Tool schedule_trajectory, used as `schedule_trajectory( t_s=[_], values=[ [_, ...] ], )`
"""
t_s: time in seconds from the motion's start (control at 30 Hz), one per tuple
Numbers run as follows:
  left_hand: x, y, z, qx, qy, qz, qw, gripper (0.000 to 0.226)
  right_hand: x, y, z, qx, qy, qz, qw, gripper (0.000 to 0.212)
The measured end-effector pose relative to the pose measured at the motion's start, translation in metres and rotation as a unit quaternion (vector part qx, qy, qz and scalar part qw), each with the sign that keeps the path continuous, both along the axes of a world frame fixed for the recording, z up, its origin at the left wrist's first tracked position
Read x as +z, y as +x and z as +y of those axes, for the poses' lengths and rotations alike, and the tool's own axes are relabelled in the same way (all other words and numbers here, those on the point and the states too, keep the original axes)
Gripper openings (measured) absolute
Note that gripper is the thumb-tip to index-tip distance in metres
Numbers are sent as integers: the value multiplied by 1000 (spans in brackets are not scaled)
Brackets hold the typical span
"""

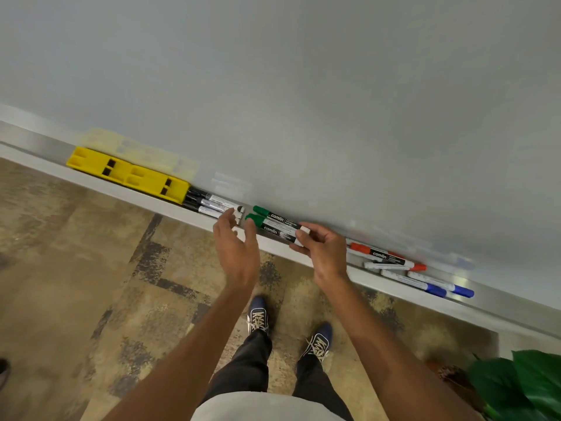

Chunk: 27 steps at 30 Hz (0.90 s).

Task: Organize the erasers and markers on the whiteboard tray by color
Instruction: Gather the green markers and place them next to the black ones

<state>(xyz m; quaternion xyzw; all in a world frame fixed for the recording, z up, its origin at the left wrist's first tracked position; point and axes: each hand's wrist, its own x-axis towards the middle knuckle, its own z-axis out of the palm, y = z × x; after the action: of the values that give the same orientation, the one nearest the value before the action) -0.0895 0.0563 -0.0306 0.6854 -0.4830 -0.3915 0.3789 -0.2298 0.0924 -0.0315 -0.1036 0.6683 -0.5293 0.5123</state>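
Note:
Along the whiteboard tray (pixel 127 189) lie two yellow erasers (pixel 127 171) at the left, then several black markers (pixel 209 203), two green markers (pixel 273 221), red markers (pixel 382 255) and blue markers (pixel 434 285) at the right. My left hand (pixel 236 247) hovers open between the black and green markers, its thumb near the green caps. My right hand (pixel 321 247) pinches the white tail ends of the green markers.
The whiteboard (pixel 303 86) rises behind the tray. Below is patterned carpet (pixel 91 284) with my two feet (pixel 288 329). A green potted plant (pixel 522 387) stands at the lower right. Someone's shoe (pixel 3 372) shows at the left edge.

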Motion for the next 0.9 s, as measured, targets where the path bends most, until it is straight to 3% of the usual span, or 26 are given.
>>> schedule_trajectory(
  t_s=[0.1, 0.23, 0.43, 0.63, 0.73, 0.9],
  values=[
    [-15, 13, 5, -158, -47, -131, 978, 49, -8, 1, -10, 25, 9, 57, 998, 27],
    [-36, 16, 0, -367, -84, -285, 882, 73, -15, 5, -18, 62, 22, 107, 992, 28],
    [-58, 19, -7, -463, -74, -410, 782, 84, -19, 11, -23, 61, 47, 140, 987, 26],
    [-73, 26, -7, -452, -116, -422, 777, 84, -14, 27, -27, 66, 103, 195, 973, 35],
    [-77, 28, -7, -448, -126, -427, 775, 84, -5, 36, -28, 69, 118, 217, 966, 29],
    [-80, 30, -6, -436, -121, -438, 776, 87, 7, 41, -28, 66, 152, 199, 966, 35]
  ],
)
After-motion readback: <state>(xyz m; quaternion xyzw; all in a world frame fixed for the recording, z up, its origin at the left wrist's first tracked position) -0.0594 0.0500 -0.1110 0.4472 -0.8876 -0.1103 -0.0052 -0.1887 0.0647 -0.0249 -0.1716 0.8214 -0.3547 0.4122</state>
